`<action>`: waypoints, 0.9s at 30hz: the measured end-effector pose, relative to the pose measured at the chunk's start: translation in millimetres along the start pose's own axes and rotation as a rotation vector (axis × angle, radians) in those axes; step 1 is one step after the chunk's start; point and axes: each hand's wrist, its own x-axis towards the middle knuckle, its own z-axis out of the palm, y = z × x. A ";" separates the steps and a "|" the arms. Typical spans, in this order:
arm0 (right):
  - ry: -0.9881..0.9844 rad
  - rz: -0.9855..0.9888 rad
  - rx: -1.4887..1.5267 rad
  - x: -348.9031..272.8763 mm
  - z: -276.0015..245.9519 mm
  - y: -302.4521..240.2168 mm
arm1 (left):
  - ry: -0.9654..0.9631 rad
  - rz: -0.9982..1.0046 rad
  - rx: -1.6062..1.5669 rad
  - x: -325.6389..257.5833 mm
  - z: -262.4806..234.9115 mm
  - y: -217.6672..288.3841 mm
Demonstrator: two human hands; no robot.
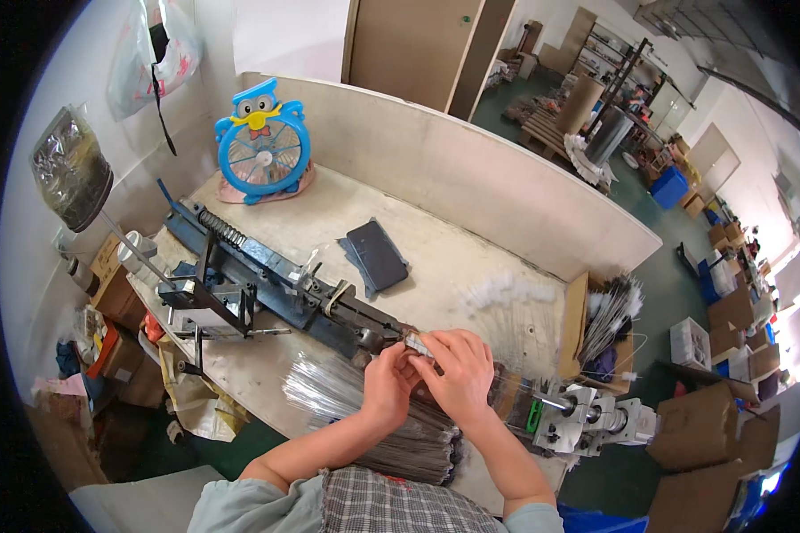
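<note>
My left hand [388, 384] and my right hand [460, 373] meet at the near end of a long dark metal bench machine [280, 280]. Both hands are closed, fingertips together. A small whitish ribbed piece [418, 345] shows at the right fingertips; whether it is held or belongs to the machine I cannot tell. What the left fingers grip is hidden. Just below the hands lies a thick bundle of thin metal wires [409, 449], with a shinier bundle of thin strands [316, 386] to its left.
White-tufted thin wire brushes [507, 291] lie at the table's right, before a cardboard box [573, 324] of wire pieces. A motor unit [596, 417] stands at the right edge. Behind the machine are a dark flat case [378, 256] and a blue character fan [264, 147].
</note>
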 end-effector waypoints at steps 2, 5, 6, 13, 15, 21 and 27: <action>0.021 -0.013 -0.001 -3.2 0.0 3.5 | -0.012 0.005 0.015 -0.2 3.8 0.0; 0.026 -0.011 0.006 -6.5 2.0 6.8 | 0.074 0.028 0.061 -2.4 10.7 1.2; 0.023 -0.016 0.004 -4.6 2.6 7.5 | 0.046 0.043 0.062 0.1 8.2 0.4; -0.020 -0.003 0.028 -1.1 -3.5 6.1 | 0.009 0.036 0.061 0.3 8.5 0.1; -0.003 0.002 0.036 -2.3 -3.6 6.5 | 0.021 0.037 0.065 -2.3 11.0 0.8; 0.042 0.017 0.028 -6.5 -1.1 11.4 | 0.029 0.036 0.060 -2.2 8.7 -0.8; 0.018 -0.029 0.004 -8.5 -4.6 14.3 | 0.037 0.049 0.106 -2.8 12.8 0.0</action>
